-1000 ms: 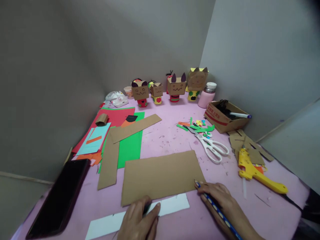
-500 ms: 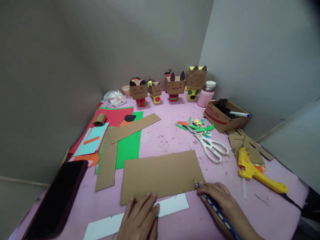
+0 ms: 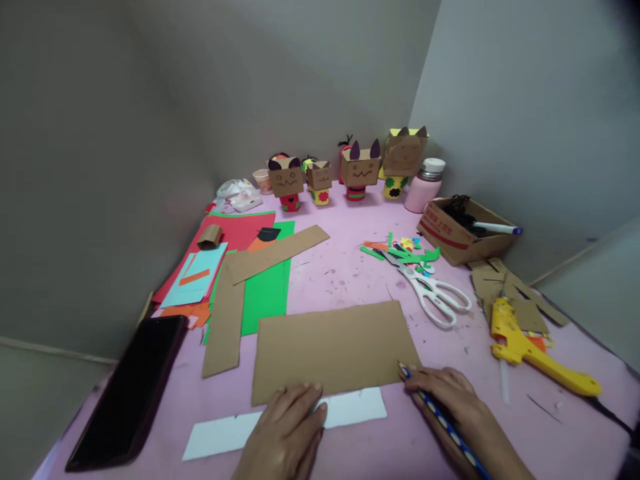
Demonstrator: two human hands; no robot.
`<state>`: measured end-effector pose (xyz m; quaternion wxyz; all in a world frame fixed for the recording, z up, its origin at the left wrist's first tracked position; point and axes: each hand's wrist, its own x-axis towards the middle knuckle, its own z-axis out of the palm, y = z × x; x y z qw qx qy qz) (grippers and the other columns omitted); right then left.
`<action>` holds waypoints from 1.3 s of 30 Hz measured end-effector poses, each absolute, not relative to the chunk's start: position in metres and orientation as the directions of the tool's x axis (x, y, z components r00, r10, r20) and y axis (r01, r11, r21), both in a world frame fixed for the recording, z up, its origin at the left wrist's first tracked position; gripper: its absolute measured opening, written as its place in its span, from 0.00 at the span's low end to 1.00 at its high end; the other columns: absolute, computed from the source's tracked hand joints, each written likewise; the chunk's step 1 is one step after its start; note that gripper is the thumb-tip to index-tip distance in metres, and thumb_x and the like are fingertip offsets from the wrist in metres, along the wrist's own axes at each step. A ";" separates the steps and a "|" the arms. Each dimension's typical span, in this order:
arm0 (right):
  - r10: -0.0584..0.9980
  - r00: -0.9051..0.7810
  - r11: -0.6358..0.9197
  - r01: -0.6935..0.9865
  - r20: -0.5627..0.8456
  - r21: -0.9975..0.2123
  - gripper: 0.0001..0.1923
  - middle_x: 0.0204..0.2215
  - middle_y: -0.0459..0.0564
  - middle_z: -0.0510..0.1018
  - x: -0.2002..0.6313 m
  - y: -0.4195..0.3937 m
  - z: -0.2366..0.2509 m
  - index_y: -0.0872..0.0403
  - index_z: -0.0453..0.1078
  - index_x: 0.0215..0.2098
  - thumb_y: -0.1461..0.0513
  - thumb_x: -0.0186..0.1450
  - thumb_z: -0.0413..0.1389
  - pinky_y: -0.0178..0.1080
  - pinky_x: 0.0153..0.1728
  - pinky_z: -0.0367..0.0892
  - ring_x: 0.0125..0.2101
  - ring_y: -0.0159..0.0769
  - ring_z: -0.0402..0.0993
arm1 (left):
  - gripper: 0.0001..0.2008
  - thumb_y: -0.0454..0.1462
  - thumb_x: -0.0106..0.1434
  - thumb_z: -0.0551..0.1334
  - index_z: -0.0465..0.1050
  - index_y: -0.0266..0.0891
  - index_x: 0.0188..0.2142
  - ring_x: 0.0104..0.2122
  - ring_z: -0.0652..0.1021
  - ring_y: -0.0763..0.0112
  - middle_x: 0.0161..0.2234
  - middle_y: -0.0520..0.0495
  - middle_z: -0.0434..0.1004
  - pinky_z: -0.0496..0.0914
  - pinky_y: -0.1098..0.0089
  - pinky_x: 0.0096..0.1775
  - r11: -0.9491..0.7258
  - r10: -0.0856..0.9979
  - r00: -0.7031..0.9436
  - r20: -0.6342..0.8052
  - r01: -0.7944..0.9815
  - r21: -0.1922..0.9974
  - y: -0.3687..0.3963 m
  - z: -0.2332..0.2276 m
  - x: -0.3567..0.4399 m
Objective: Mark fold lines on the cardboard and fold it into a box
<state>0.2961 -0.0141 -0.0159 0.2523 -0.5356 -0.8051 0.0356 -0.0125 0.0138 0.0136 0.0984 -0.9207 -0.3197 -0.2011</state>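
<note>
A brown cardboard rectangle [image 3: 335,347] lies flat on the pink table [image 3: 350,273]. A white paper strip [image 3: 225,433] lies along its near edge. My left hand [image 3: 287,433] rests palm down over the white strip, fingertips touching the cardboard's near edge. My right hand [image 3: 453,400] grips a blue patterned pencil [image 3: 445,427], with the tip at the cardboard's near right corner.
White scissors [image 3: 435,297] and coloured paper scraps [image 3: 400,250] lie beyond the cardboard. A yellow glue gun [image 3: 535,350] lies at right, a cardboard box [image 3: 463,233] behind it. Cardboard strips [image 3: 225,320], coloured sheets [image 3: 235,260] and a black phone [image 3: 127,393] sit at left. Several box-headed figures [image 3: 350,173] line the back wall.
My left hand moved forward from the white strip, and its fingertips now touch the cardboard's near edge. The view shifted slightly. My right hand kept the pencil at the corner.
</note>
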 end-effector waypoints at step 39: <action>0.859 -0.182 0.338 0.904 0.479 -0.262 0.16 0.34 0.54 0.79 0.250 -0.018 -0.011 0.52 0.64 0.42 0.49 0.68 0.47 0.46 0.36 0.67 0.35 0.46 0.76 | 0.12 0.37 0.68 0.53 0.71 0.42 0.47 0.44 0.79 0.67 0.45 0.44 0.79 0.74 0.65 0.47 -0.723 0.637 0.596 0.489 0.682 0.110 0.005 0.005 -0.008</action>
